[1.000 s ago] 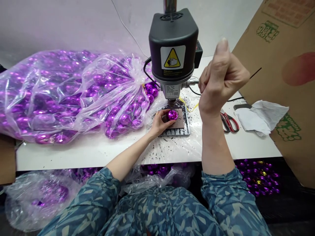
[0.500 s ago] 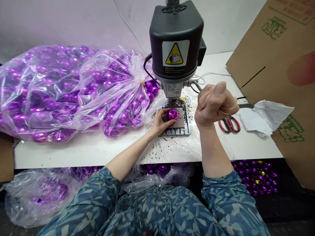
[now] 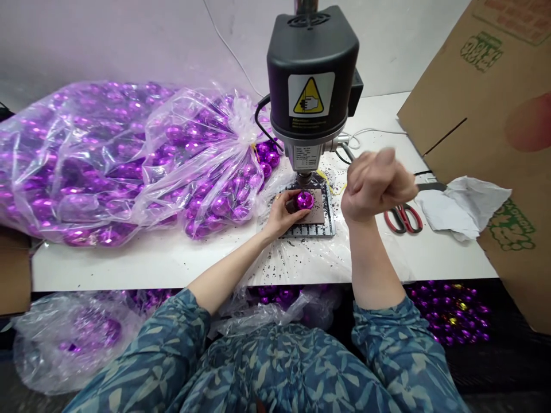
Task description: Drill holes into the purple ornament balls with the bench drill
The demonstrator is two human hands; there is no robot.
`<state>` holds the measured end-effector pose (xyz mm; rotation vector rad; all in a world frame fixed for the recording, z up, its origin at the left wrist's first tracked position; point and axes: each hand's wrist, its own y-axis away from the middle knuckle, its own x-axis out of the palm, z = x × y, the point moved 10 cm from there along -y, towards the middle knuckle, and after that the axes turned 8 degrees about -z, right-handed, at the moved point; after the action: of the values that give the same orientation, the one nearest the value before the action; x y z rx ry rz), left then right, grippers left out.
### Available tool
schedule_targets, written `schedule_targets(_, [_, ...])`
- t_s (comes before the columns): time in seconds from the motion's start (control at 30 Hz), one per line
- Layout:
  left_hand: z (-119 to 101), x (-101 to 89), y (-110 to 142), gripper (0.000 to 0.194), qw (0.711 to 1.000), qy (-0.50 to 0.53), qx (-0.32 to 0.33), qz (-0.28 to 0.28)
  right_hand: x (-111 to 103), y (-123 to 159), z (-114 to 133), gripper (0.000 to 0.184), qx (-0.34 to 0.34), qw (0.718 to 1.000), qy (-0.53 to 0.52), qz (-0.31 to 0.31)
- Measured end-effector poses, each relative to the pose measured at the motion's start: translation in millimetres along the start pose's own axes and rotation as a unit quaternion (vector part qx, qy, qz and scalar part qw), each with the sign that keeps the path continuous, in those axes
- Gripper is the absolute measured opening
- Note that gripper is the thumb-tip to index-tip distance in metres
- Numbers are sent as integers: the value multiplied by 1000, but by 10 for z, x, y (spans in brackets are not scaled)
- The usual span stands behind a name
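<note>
A shiny purple faceted ball [image 3: 305, 199] sits on a small brown board [image 3: 317, 213] on the drill press base [image 3: 307, 230]. My left hand [image 3: 282, 215] is closed round the ball's left side, thumb in front and fingers behind. Right above stands the black drill press [image 3: 312, 74], its chuck [image 3: 303, 178] over the ball. My right hand [image 3: 376, 184] is raised in a fist at the end of the metal feed lever [image 3: 346, 151]; the grip inside it is hidden by the fingers.
A large clear bag [image 3: 94, 166] of purple balls covers the left of the white table [image 3: 129, 269]. Red-handled scissors [image 3: 404, 219] and crumpled white paper [image 3: 462, 206] lie at right, beside a tall cardboard box [image 3: 482, 115]. Dark shavings surround the base. More purple balls [image 3: 451, 312] lie below the table.
The whole view has shifted slightly. Both hands keep nearly the same places, the left at the ball and the right at the lever; the right hand looks a little blurred now.
</note>
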<state>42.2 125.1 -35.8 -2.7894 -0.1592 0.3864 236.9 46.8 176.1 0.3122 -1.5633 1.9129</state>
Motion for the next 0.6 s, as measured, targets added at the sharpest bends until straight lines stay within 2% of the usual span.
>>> schedule_targets(0.1, [-4, 22, 3, 57, 1000, 6, -15, -1, 246, -263, -36, 65, 60, 998, 6, 8])
schedule_targets(0.17, [-66, -34, 43, 55, 1000, -15, -20, -16, 440, -404, -109, 64, 98, 995, 5, 36])
schedule_targets(0.23, [-238, -158, 147, 52, 998, -49, 0, -27, 548, -495, -165, 63, 113, 993, -4, 46])
schedule_targets(0.27, [-367, -218, 232, 48, 998, -65, 22, -15, 574, -518, -186, 63, 117, 992, -7, 48])
schedule_targets(0.3, [-509, -254, 346, 45, 996, -79, 46, 20, 583, -528, -200, 63, 118, 992, -8, 48])
schedule_targets(0.33, [-651, -259, 498, 42, 990, -92, 72, 81, 584, -529, -211, 62, 121, 991, -8, 49])
schedule_targets(0.37, [-773, -231, 700, 41, 975, -107, 95, 168, 578, -523, -216, 62, 123, 991, -10, 49])
schedule_targets(0.43, [-900, -188, 1224, 42, 910, -152, 119, 366, 561, -505, -219, 62, 129, 990, -15, 48])
schedule_targets(0.47, [-920, -220, 1462, 44, 872, -177, 128, 437, 550, -498, -217, 62, 131, 990, -16, 45])
schedule_targets(0.5, [-924, -274, 1633, 45, 843, -194, 134, 484, 539, -493, -212, 62, 130, 991, -17, 42])
schedule_targets(0.53, [-926, -332, 1701, 43, 831, -201, 138, 500, 529, -490, -207, 63, 128, 991, -17, 38])
schedule_targets(0.57, [-927, -385, 1658, 39, 838, -197, 139, 489, 519, -488, -202, 63, 126, 991, -16, 34])
schedule_targets(0.6, [-928, -428, 1513, 33, 859, -185, 139, 456, 512, -485, -197, 63, 123, 992, -14, 31])
